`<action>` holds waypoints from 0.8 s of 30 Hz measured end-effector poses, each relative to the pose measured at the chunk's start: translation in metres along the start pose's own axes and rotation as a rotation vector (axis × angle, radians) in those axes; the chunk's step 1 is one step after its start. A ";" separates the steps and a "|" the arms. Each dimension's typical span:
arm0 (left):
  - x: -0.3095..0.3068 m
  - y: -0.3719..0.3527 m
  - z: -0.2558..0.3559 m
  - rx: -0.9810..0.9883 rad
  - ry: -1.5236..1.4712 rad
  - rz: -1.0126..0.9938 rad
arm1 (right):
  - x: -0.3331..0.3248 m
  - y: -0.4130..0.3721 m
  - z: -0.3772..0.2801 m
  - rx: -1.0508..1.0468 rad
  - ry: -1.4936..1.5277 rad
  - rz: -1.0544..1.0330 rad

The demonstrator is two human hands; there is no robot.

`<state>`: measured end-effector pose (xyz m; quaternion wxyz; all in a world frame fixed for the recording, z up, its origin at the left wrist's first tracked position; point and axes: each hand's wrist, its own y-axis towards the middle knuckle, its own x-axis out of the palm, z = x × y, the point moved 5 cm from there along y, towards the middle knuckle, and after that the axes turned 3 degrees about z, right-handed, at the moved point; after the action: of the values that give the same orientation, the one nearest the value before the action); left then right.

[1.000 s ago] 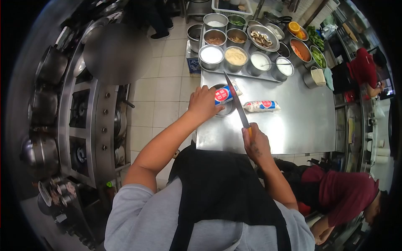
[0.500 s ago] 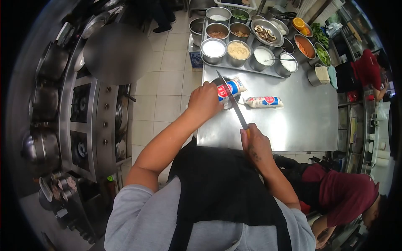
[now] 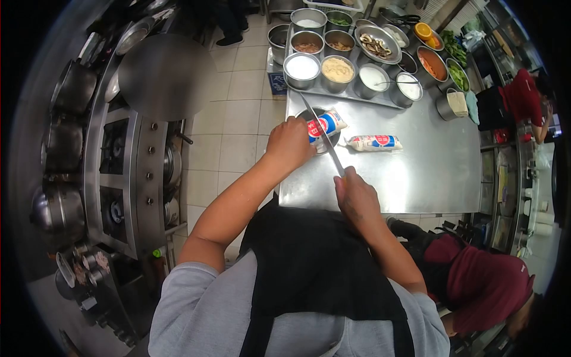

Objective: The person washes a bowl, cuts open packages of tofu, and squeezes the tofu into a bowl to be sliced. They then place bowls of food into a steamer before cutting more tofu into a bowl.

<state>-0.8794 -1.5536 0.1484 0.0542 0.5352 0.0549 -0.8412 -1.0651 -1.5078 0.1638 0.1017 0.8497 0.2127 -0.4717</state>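
My left hand is closed round one end of a white package with red and blue print, over a round metal bowl. My right hand grips the handle of a long knife. The blade lies slantwise across the package, its tip pointing up and left past the bowl. Whether it has cut the wrapping cannot be made out. A second, similar package rests on the metal table, right of the bowl.
A metal tray bears several round containers of food along the back. Further right stand a container of orange food and one with a white block. A stove is at left. A person in dark red bends at lower right.
My right hand has shifted slightly up and left with the knife, whose blade has slid forward across the package. The person at lower right has bent lower.
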 end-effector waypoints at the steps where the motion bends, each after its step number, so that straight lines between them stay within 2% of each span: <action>1: 0.001 -0.001 0.001 0.008 -0.008 -0.009 | 0.005 0.009 -0.002 -0.003 -0.004 -0.007; 6: 0.002 -0.001 0.000 0.022 -0.019 -0.026 | 0.004 0.026 -0.009 -0.001 -0.034 -0.009; 11: -0.003 0.004 -0.011 0.006 -0.030 0.010 | -0.008 0.002 -0.002 0.061 -0.054 -0.178; 18: -0.004 0.004 0.005 0.029 -0.049 -0.065 | 0.000 0.032 -0.006 0.054 -0.029 -0.107; 24: -0.002 0.014 0.000 0.037 -0.047 -0.039 | 0.001 0.033 0.005 0.114 0.001 -0.190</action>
<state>-0.8766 -1.5675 0.1496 0.0291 0.5152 0.0487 -0.8552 -1.0536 -1.5385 0.1599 0.0082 0.8302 0.2650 -0.4903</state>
